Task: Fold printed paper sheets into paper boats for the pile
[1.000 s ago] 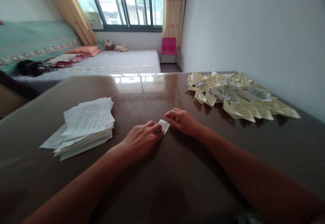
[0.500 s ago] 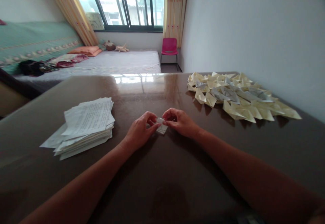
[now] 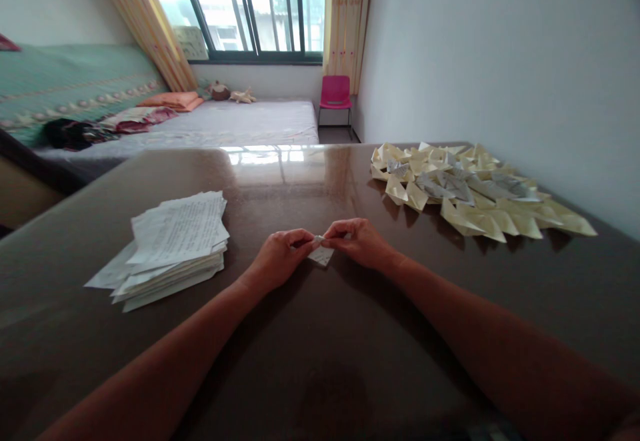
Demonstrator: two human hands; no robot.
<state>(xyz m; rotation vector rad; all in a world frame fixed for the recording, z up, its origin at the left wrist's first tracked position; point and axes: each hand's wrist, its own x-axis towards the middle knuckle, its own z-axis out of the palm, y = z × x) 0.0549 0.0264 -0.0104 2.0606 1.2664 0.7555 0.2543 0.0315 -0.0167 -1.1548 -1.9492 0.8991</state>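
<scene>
Between my two hands is a small folded piece of paper [image 3: 321,254], white with writing on it, its lower corner pointing toward me. My left hand [image 3: 285,254] pinches its upper left edge between thumb and fingers. On the opposite side, my right hand [image 3: 356,241] pinches the upper right edge, with the fingertips of both hands close together. The paper's top part is mostly hidden by the fingers. Both hands are just over the brown glossy table [image 3: 280,361].
Left of my hands lies a stack of handwritten sheets [image 3: 175,234]. Several folded paper boats [image 3: 465,191], cream and grey-white, cover the table's far right by the wall. Beyond the table are a bed [image 3: 260,121] and a pink chair [image 3: 335,92].
The fingers of both hands have closed in on the paper's top edge and come nearer each other. Less of the paper's top shows now. The view has shifted slightly.
</scene>
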